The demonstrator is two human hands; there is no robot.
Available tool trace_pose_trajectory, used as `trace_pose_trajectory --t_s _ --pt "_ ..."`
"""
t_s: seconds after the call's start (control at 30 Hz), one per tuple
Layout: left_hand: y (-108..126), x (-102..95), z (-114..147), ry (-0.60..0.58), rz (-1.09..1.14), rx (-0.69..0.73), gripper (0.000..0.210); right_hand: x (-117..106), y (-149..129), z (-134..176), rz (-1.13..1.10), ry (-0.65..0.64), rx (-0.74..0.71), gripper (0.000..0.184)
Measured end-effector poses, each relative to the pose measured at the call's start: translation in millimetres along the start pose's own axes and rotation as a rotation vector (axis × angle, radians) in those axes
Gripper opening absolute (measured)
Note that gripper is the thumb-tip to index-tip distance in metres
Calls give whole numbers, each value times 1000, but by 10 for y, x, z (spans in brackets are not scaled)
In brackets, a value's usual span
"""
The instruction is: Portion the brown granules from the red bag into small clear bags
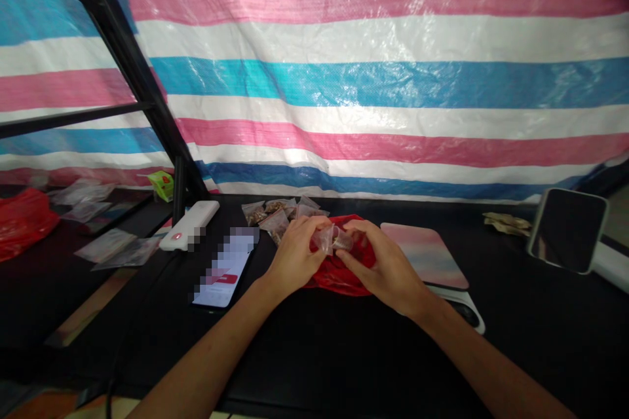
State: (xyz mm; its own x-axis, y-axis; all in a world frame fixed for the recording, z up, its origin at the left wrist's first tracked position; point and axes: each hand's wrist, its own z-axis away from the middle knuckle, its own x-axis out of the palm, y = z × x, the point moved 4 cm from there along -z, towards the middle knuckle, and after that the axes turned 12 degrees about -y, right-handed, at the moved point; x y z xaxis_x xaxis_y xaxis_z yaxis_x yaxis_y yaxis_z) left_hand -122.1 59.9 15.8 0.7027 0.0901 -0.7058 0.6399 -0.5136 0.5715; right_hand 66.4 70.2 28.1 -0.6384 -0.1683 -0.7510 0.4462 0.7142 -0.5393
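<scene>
Over a red plastic bag (344, 281), my two hands meet close together. My left hand (297, 249) is closed on a small clear zip bag (325, 239), its mouth turned to the right. Between the thumb and fingers of my right hand (381, 258) is a small clear plastic cup (343, 240), tilted with its end at the zip bag. What the cup contains is too small to make out. Just behind my left hand lie several filled zip bags (276, 225) with brownish bits inside.
To the left are a lit phone (226, 268) and a white power bank (190, 225). A kitchen scale (472, 311) with a pinkish plate stands at right, with a propped-up device (567, 230) farther off. Flat clear bags (108, 245) lie far left; a striped tarp (373, 85) hangs behind.
</scene>
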Motion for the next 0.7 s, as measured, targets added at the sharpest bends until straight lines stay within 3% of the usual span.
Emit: trace_pose_trajectory --t_s 0.13,0.3,0.5,0.7 --pt "28 39 9 -40 -1 -24 40 -3 -33 -10 -20 -17 -34 24" --pt "33 104 21 -55 16 -43 48 -11 -50 0 -16 27 -94 30" --pt "-61 160 27 -67 37 -113 50 -4 -44 -5 -32 -62 -88 35" --pt "2 158 14 -226 -20 -60 37 28 16 -13 -96 -48 -23 31"
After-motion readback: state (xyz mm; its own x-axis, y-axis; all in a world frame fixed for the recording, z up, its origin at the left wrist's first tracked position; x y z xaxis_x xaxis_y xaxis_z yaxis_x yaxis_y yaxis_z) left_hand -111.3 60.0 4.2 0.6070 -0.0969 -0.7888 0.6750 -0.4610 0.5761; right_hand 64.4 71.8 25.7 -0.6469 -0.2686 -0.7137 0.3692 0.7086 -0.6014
